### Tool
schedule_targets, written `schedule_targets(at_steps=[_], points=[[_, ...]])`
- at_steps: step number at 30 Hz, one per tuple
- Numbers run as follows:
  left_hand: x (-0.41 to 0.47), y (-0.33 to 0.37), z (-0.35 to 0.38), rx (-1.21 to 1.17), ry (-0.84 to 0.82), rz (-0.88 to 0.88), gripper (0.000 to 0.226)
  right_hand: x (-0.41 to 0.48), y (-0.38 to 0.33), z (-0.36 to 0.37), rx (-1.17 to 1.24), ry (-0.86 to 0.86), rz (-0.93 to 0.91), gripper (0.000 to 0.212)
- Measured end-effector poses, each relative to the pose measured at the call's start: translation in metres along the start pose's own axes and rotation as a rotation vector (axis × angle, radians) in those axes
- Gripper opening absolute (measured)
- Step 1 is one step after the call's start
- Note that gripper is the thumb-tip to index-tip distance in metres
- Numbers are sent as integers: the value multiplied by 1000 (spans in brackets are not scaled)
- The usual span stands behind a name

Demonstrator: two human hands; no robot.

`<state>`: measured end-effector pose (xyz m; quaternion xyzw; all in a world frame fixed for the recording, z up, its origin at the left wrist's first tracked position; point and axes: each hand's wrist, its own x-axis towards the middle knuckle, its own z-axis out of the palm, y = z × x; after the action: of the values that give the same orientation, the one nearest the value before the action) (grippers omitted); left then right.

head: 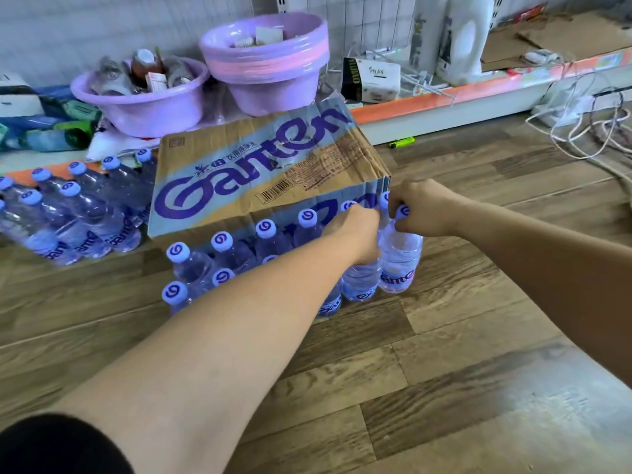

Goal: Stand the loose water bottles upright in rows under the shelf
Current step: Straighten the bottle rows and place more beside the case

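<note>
Wood-look floor (444, 371) in front of a low shop shelf (444, 100) is doing all the work here: most of the water bottles (222, 249) are already standing in rows on it, with a flattened cardboard box (260, 165) lying across their caps, probably just parked there. Left hand (357, 234) is curling round the top of one bottle (360, 283) and right hand (424, 212) is gripping the cap end of the neighbouring bottle (400, 263) at the block's right end. I'd guess they're holding by the tops so both are going down straight and snug against the row.
</note>
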<state>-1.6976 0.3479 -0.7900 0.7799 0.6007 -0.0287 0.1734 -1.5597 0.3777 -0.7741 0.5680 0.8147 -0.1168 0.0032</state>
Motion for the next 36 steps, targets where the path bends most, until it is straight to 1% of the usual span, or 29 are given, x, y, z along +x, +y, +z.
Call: schedule_targets(at_steps=[3,6,10,14,17,19,22,26,28,32,34,36], points=[[-1,-1,10,23,-29,1,22,1,2,13,7,-32,-6,27],[3,-3,18,28,-21,6,23,1,6,26,11,-66,-17,28],[7,-6,15,43,-40,28,25,2,11,30,6,-64,-36,25],[7,-7,16,58,-18,70,28,-1,10,30,8,-94,-47,23],[6,-9,17,88,4,93,29,-5,7,31,-60,-106,-30,25],[5,-12,18,98,-7,87,31,-7,4,30,-117,-104,-16,27],[2,-16,21,81,-39,98,33,-9,3,29,-217,-152,12,37],[-4,-18,19,54,-18,157,33,-10,1,26,-227,-227,78,44],[-9,-22,12,43,3,175,38,-10,-6,20,-229,-190,84,43],[-19,-43,-10,10,77,177,38,-3,-38,5,-208,11,6,37],[-26,-67,-24,14,126,146,45,9,-65,0,-159,60,-45,41],[-36,-102,-38,30,178,114,54,26,-99,-3,-124,58,-94,50]])
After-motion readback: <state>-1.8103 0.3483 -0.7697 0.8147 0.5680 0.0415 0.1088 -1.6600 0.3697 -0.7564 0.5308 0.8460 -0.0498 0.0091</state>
